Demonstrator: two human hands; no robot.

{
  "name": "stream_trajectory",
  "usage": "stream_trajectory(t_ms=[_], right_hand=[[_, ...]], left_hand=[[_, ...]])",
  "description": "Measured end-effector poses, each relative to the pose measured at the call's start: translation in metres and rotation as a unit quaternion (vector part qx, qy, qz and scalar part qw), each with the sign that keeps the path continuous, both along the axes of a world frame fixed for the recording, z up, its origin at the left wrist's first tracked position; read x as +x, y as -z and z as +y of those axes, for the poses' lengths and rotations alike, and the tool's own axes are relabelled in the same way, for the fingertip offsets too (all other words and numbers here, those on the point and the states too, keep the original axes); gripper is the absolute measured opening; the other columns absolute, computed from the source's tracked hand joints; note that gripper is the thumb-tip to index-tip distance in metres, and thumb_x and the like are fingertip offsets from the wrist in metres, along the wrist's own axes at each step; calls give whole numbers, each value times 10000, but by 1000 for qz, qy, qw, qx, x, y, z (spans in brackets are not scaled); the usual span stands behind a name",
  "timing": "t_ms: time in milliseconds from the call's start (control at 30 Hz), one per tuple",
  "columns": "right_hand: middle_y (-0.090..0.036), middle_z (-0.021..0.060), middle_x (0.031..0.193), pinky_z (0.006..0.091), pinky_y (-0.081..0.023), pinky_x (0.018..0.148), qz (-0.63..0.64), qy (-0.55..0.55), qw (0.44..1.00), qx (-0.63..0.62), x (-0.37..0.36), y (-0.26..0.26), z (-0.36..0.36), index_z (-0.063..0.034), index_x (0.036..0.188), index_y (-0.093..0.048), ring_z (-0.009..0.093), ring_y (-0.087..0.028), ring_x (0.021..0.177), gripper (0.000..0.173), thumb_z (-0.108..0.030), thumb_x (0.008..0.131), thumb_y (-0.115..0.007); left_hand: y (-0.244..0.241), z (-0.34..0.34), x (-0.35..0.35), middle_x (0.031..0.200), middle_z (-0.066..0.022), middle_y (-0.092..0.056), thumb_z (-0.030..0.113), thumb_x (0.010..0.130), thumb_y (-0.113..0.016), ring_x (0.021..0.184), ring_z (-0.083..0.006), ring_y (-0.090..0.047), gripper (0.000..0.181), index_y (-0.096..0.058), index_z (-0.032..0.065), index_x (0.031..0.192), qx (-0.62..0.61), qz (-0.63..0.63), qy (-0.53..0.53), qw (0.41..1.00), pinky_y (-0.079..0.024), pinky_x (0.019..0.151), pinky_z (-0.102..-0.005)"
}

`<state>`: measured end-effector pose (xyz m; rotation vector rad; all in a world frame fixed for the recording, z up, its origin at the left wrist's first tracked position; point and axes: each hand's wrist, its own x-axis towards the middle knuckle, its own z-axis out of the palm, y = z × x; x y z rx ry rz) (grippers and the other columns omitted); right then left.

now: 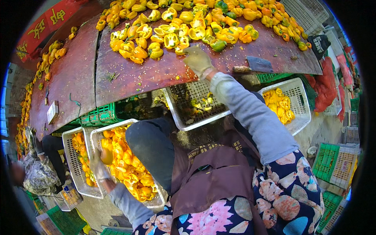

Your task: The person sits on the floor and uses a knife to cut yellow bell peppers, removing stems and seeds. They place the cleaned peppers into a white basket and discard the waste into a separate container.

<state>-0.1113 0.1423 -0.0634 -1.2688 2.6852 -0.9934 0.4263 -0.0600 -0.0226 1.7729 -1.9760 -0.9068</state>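
My left hand (98, 164), in a pale glove and blurred, is over a white plastic crate filled with cut yellow peppers (127, 164). A blurred yellow pepper (106, 156) lies against its fingers, apparently held. My right hand (199, 60), in a yellowish glove, is above the front part of the reddish tabletop (141, 76). Its curled fingertips meet a halved yellow pepper (180, 50) at the near edge of the pepper heap (188, 19); whether they grip it is hidden. A cleaver (260, 64) with a wooden handle lies on the table, right of that hand.
Below the table edge, a white crate (182, 126) holds pepper scraps. Crates of yellow peppers stand right (302, 117) and left (69, 147). At far left sits another person (39, 173). A small box (53, 112) and a knife (46, 95) lie on the left tabletop.
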Motion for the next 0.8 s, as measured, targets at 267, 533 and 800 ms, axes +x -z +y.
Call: stream_trajectory(t_ms=[267, 533, 800], right_hand=[[-699, 134, 954, 414, -527, 787, 42, 42, 988, 139, -40, 48, -48, -71, 886, -714, 311, -666, 880, 210, -235, 809, -606], [-675, 33, 802, 226, -441, 548, -577, 0, 786, -223, 11, 38, 33, 8, 956, -700, 99, -572, 617, 205, -71, 777, -757], [-691, 55, 882, 247, -524, 721, -576, -80, 770, -263, 64, 22, 64, -13, 1019, -672, 140, -646, 796, 235, -3, 787, -706]], left_hand=[[23, 52, -34, 722, -24, -574, 383, 962, -546, 561, -136, -523, 340, -591, 46, 978, -225, 30, -281, 932, -431, 466, -255], [0, 95, -258, 1160, -173, -630, 346, 962, -562, 1018, -300, -625, 444, -544, 38, 1282, 333, 540, 81, 769, -478, 902, -446], [76, 152, -381, 1214, -141, -614, 519, 907, -594, 1078, -367, -592, 581, -507, 87, 1285, 613, 565, 32, 552, -484, 913, -570]])
